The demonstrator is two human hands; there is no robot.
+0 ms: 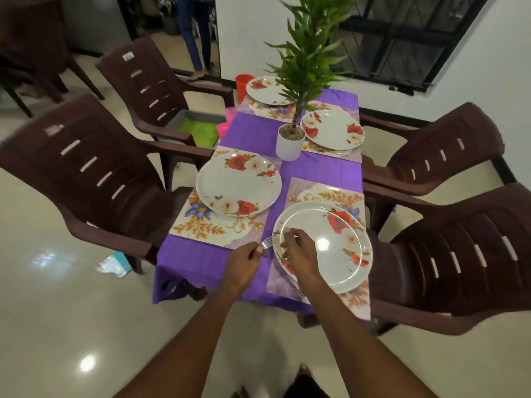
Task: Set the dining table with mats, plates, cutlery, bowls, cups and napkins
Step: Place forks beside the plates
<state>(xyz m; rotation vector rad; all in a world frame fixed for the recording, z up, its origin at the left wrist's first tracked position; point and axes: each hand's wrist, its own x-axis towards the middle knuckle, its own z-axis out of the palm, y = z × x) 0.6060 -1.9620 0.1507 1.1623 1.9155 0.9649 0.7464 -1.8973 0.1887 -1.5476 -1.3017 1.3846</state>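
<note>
Dining table (253, 130) under a purple cloth, running away from the camera. Four brown plastic chairs around it: two on the left (94, 179) (152, 90), two on the right (465, 248) (436, 156). Tall leafy plant (307, 53) in a white pot (290, 142), standing on the cloth between the two far settings.

Four floral mats, each carrying a white plate with red roses: near left mat (201, 222) with its plate (238, 183); near right mat (342, 193) with its plate (324, 245), overhanging the mat's left edge a little; far right mat (330, 150) with its plate (333, 129); far left mat (270, 112) with its plate (267, 90), partly behind the leaves.

On the seat of the far left chair, a grey tray (184, 119) holding something green. Pink cups (227, 124) at the table's left edge beside the tray. Red cup (244, 84) just beside the far left plate.

Left hand (244, 262) curled round the handle of a fork (268, 241), tines pointing toward the near right plate, hovering over the cloth just left of that plate's rim. Right hand (298, 248) over the left part of the same plate, fingers bent and pinched together near the fork's tines; whether anything is gripped between them cannot be told. More cutlery (296, 291), blurred, peeking out under the right forearm at the plate's near edge.
</note>
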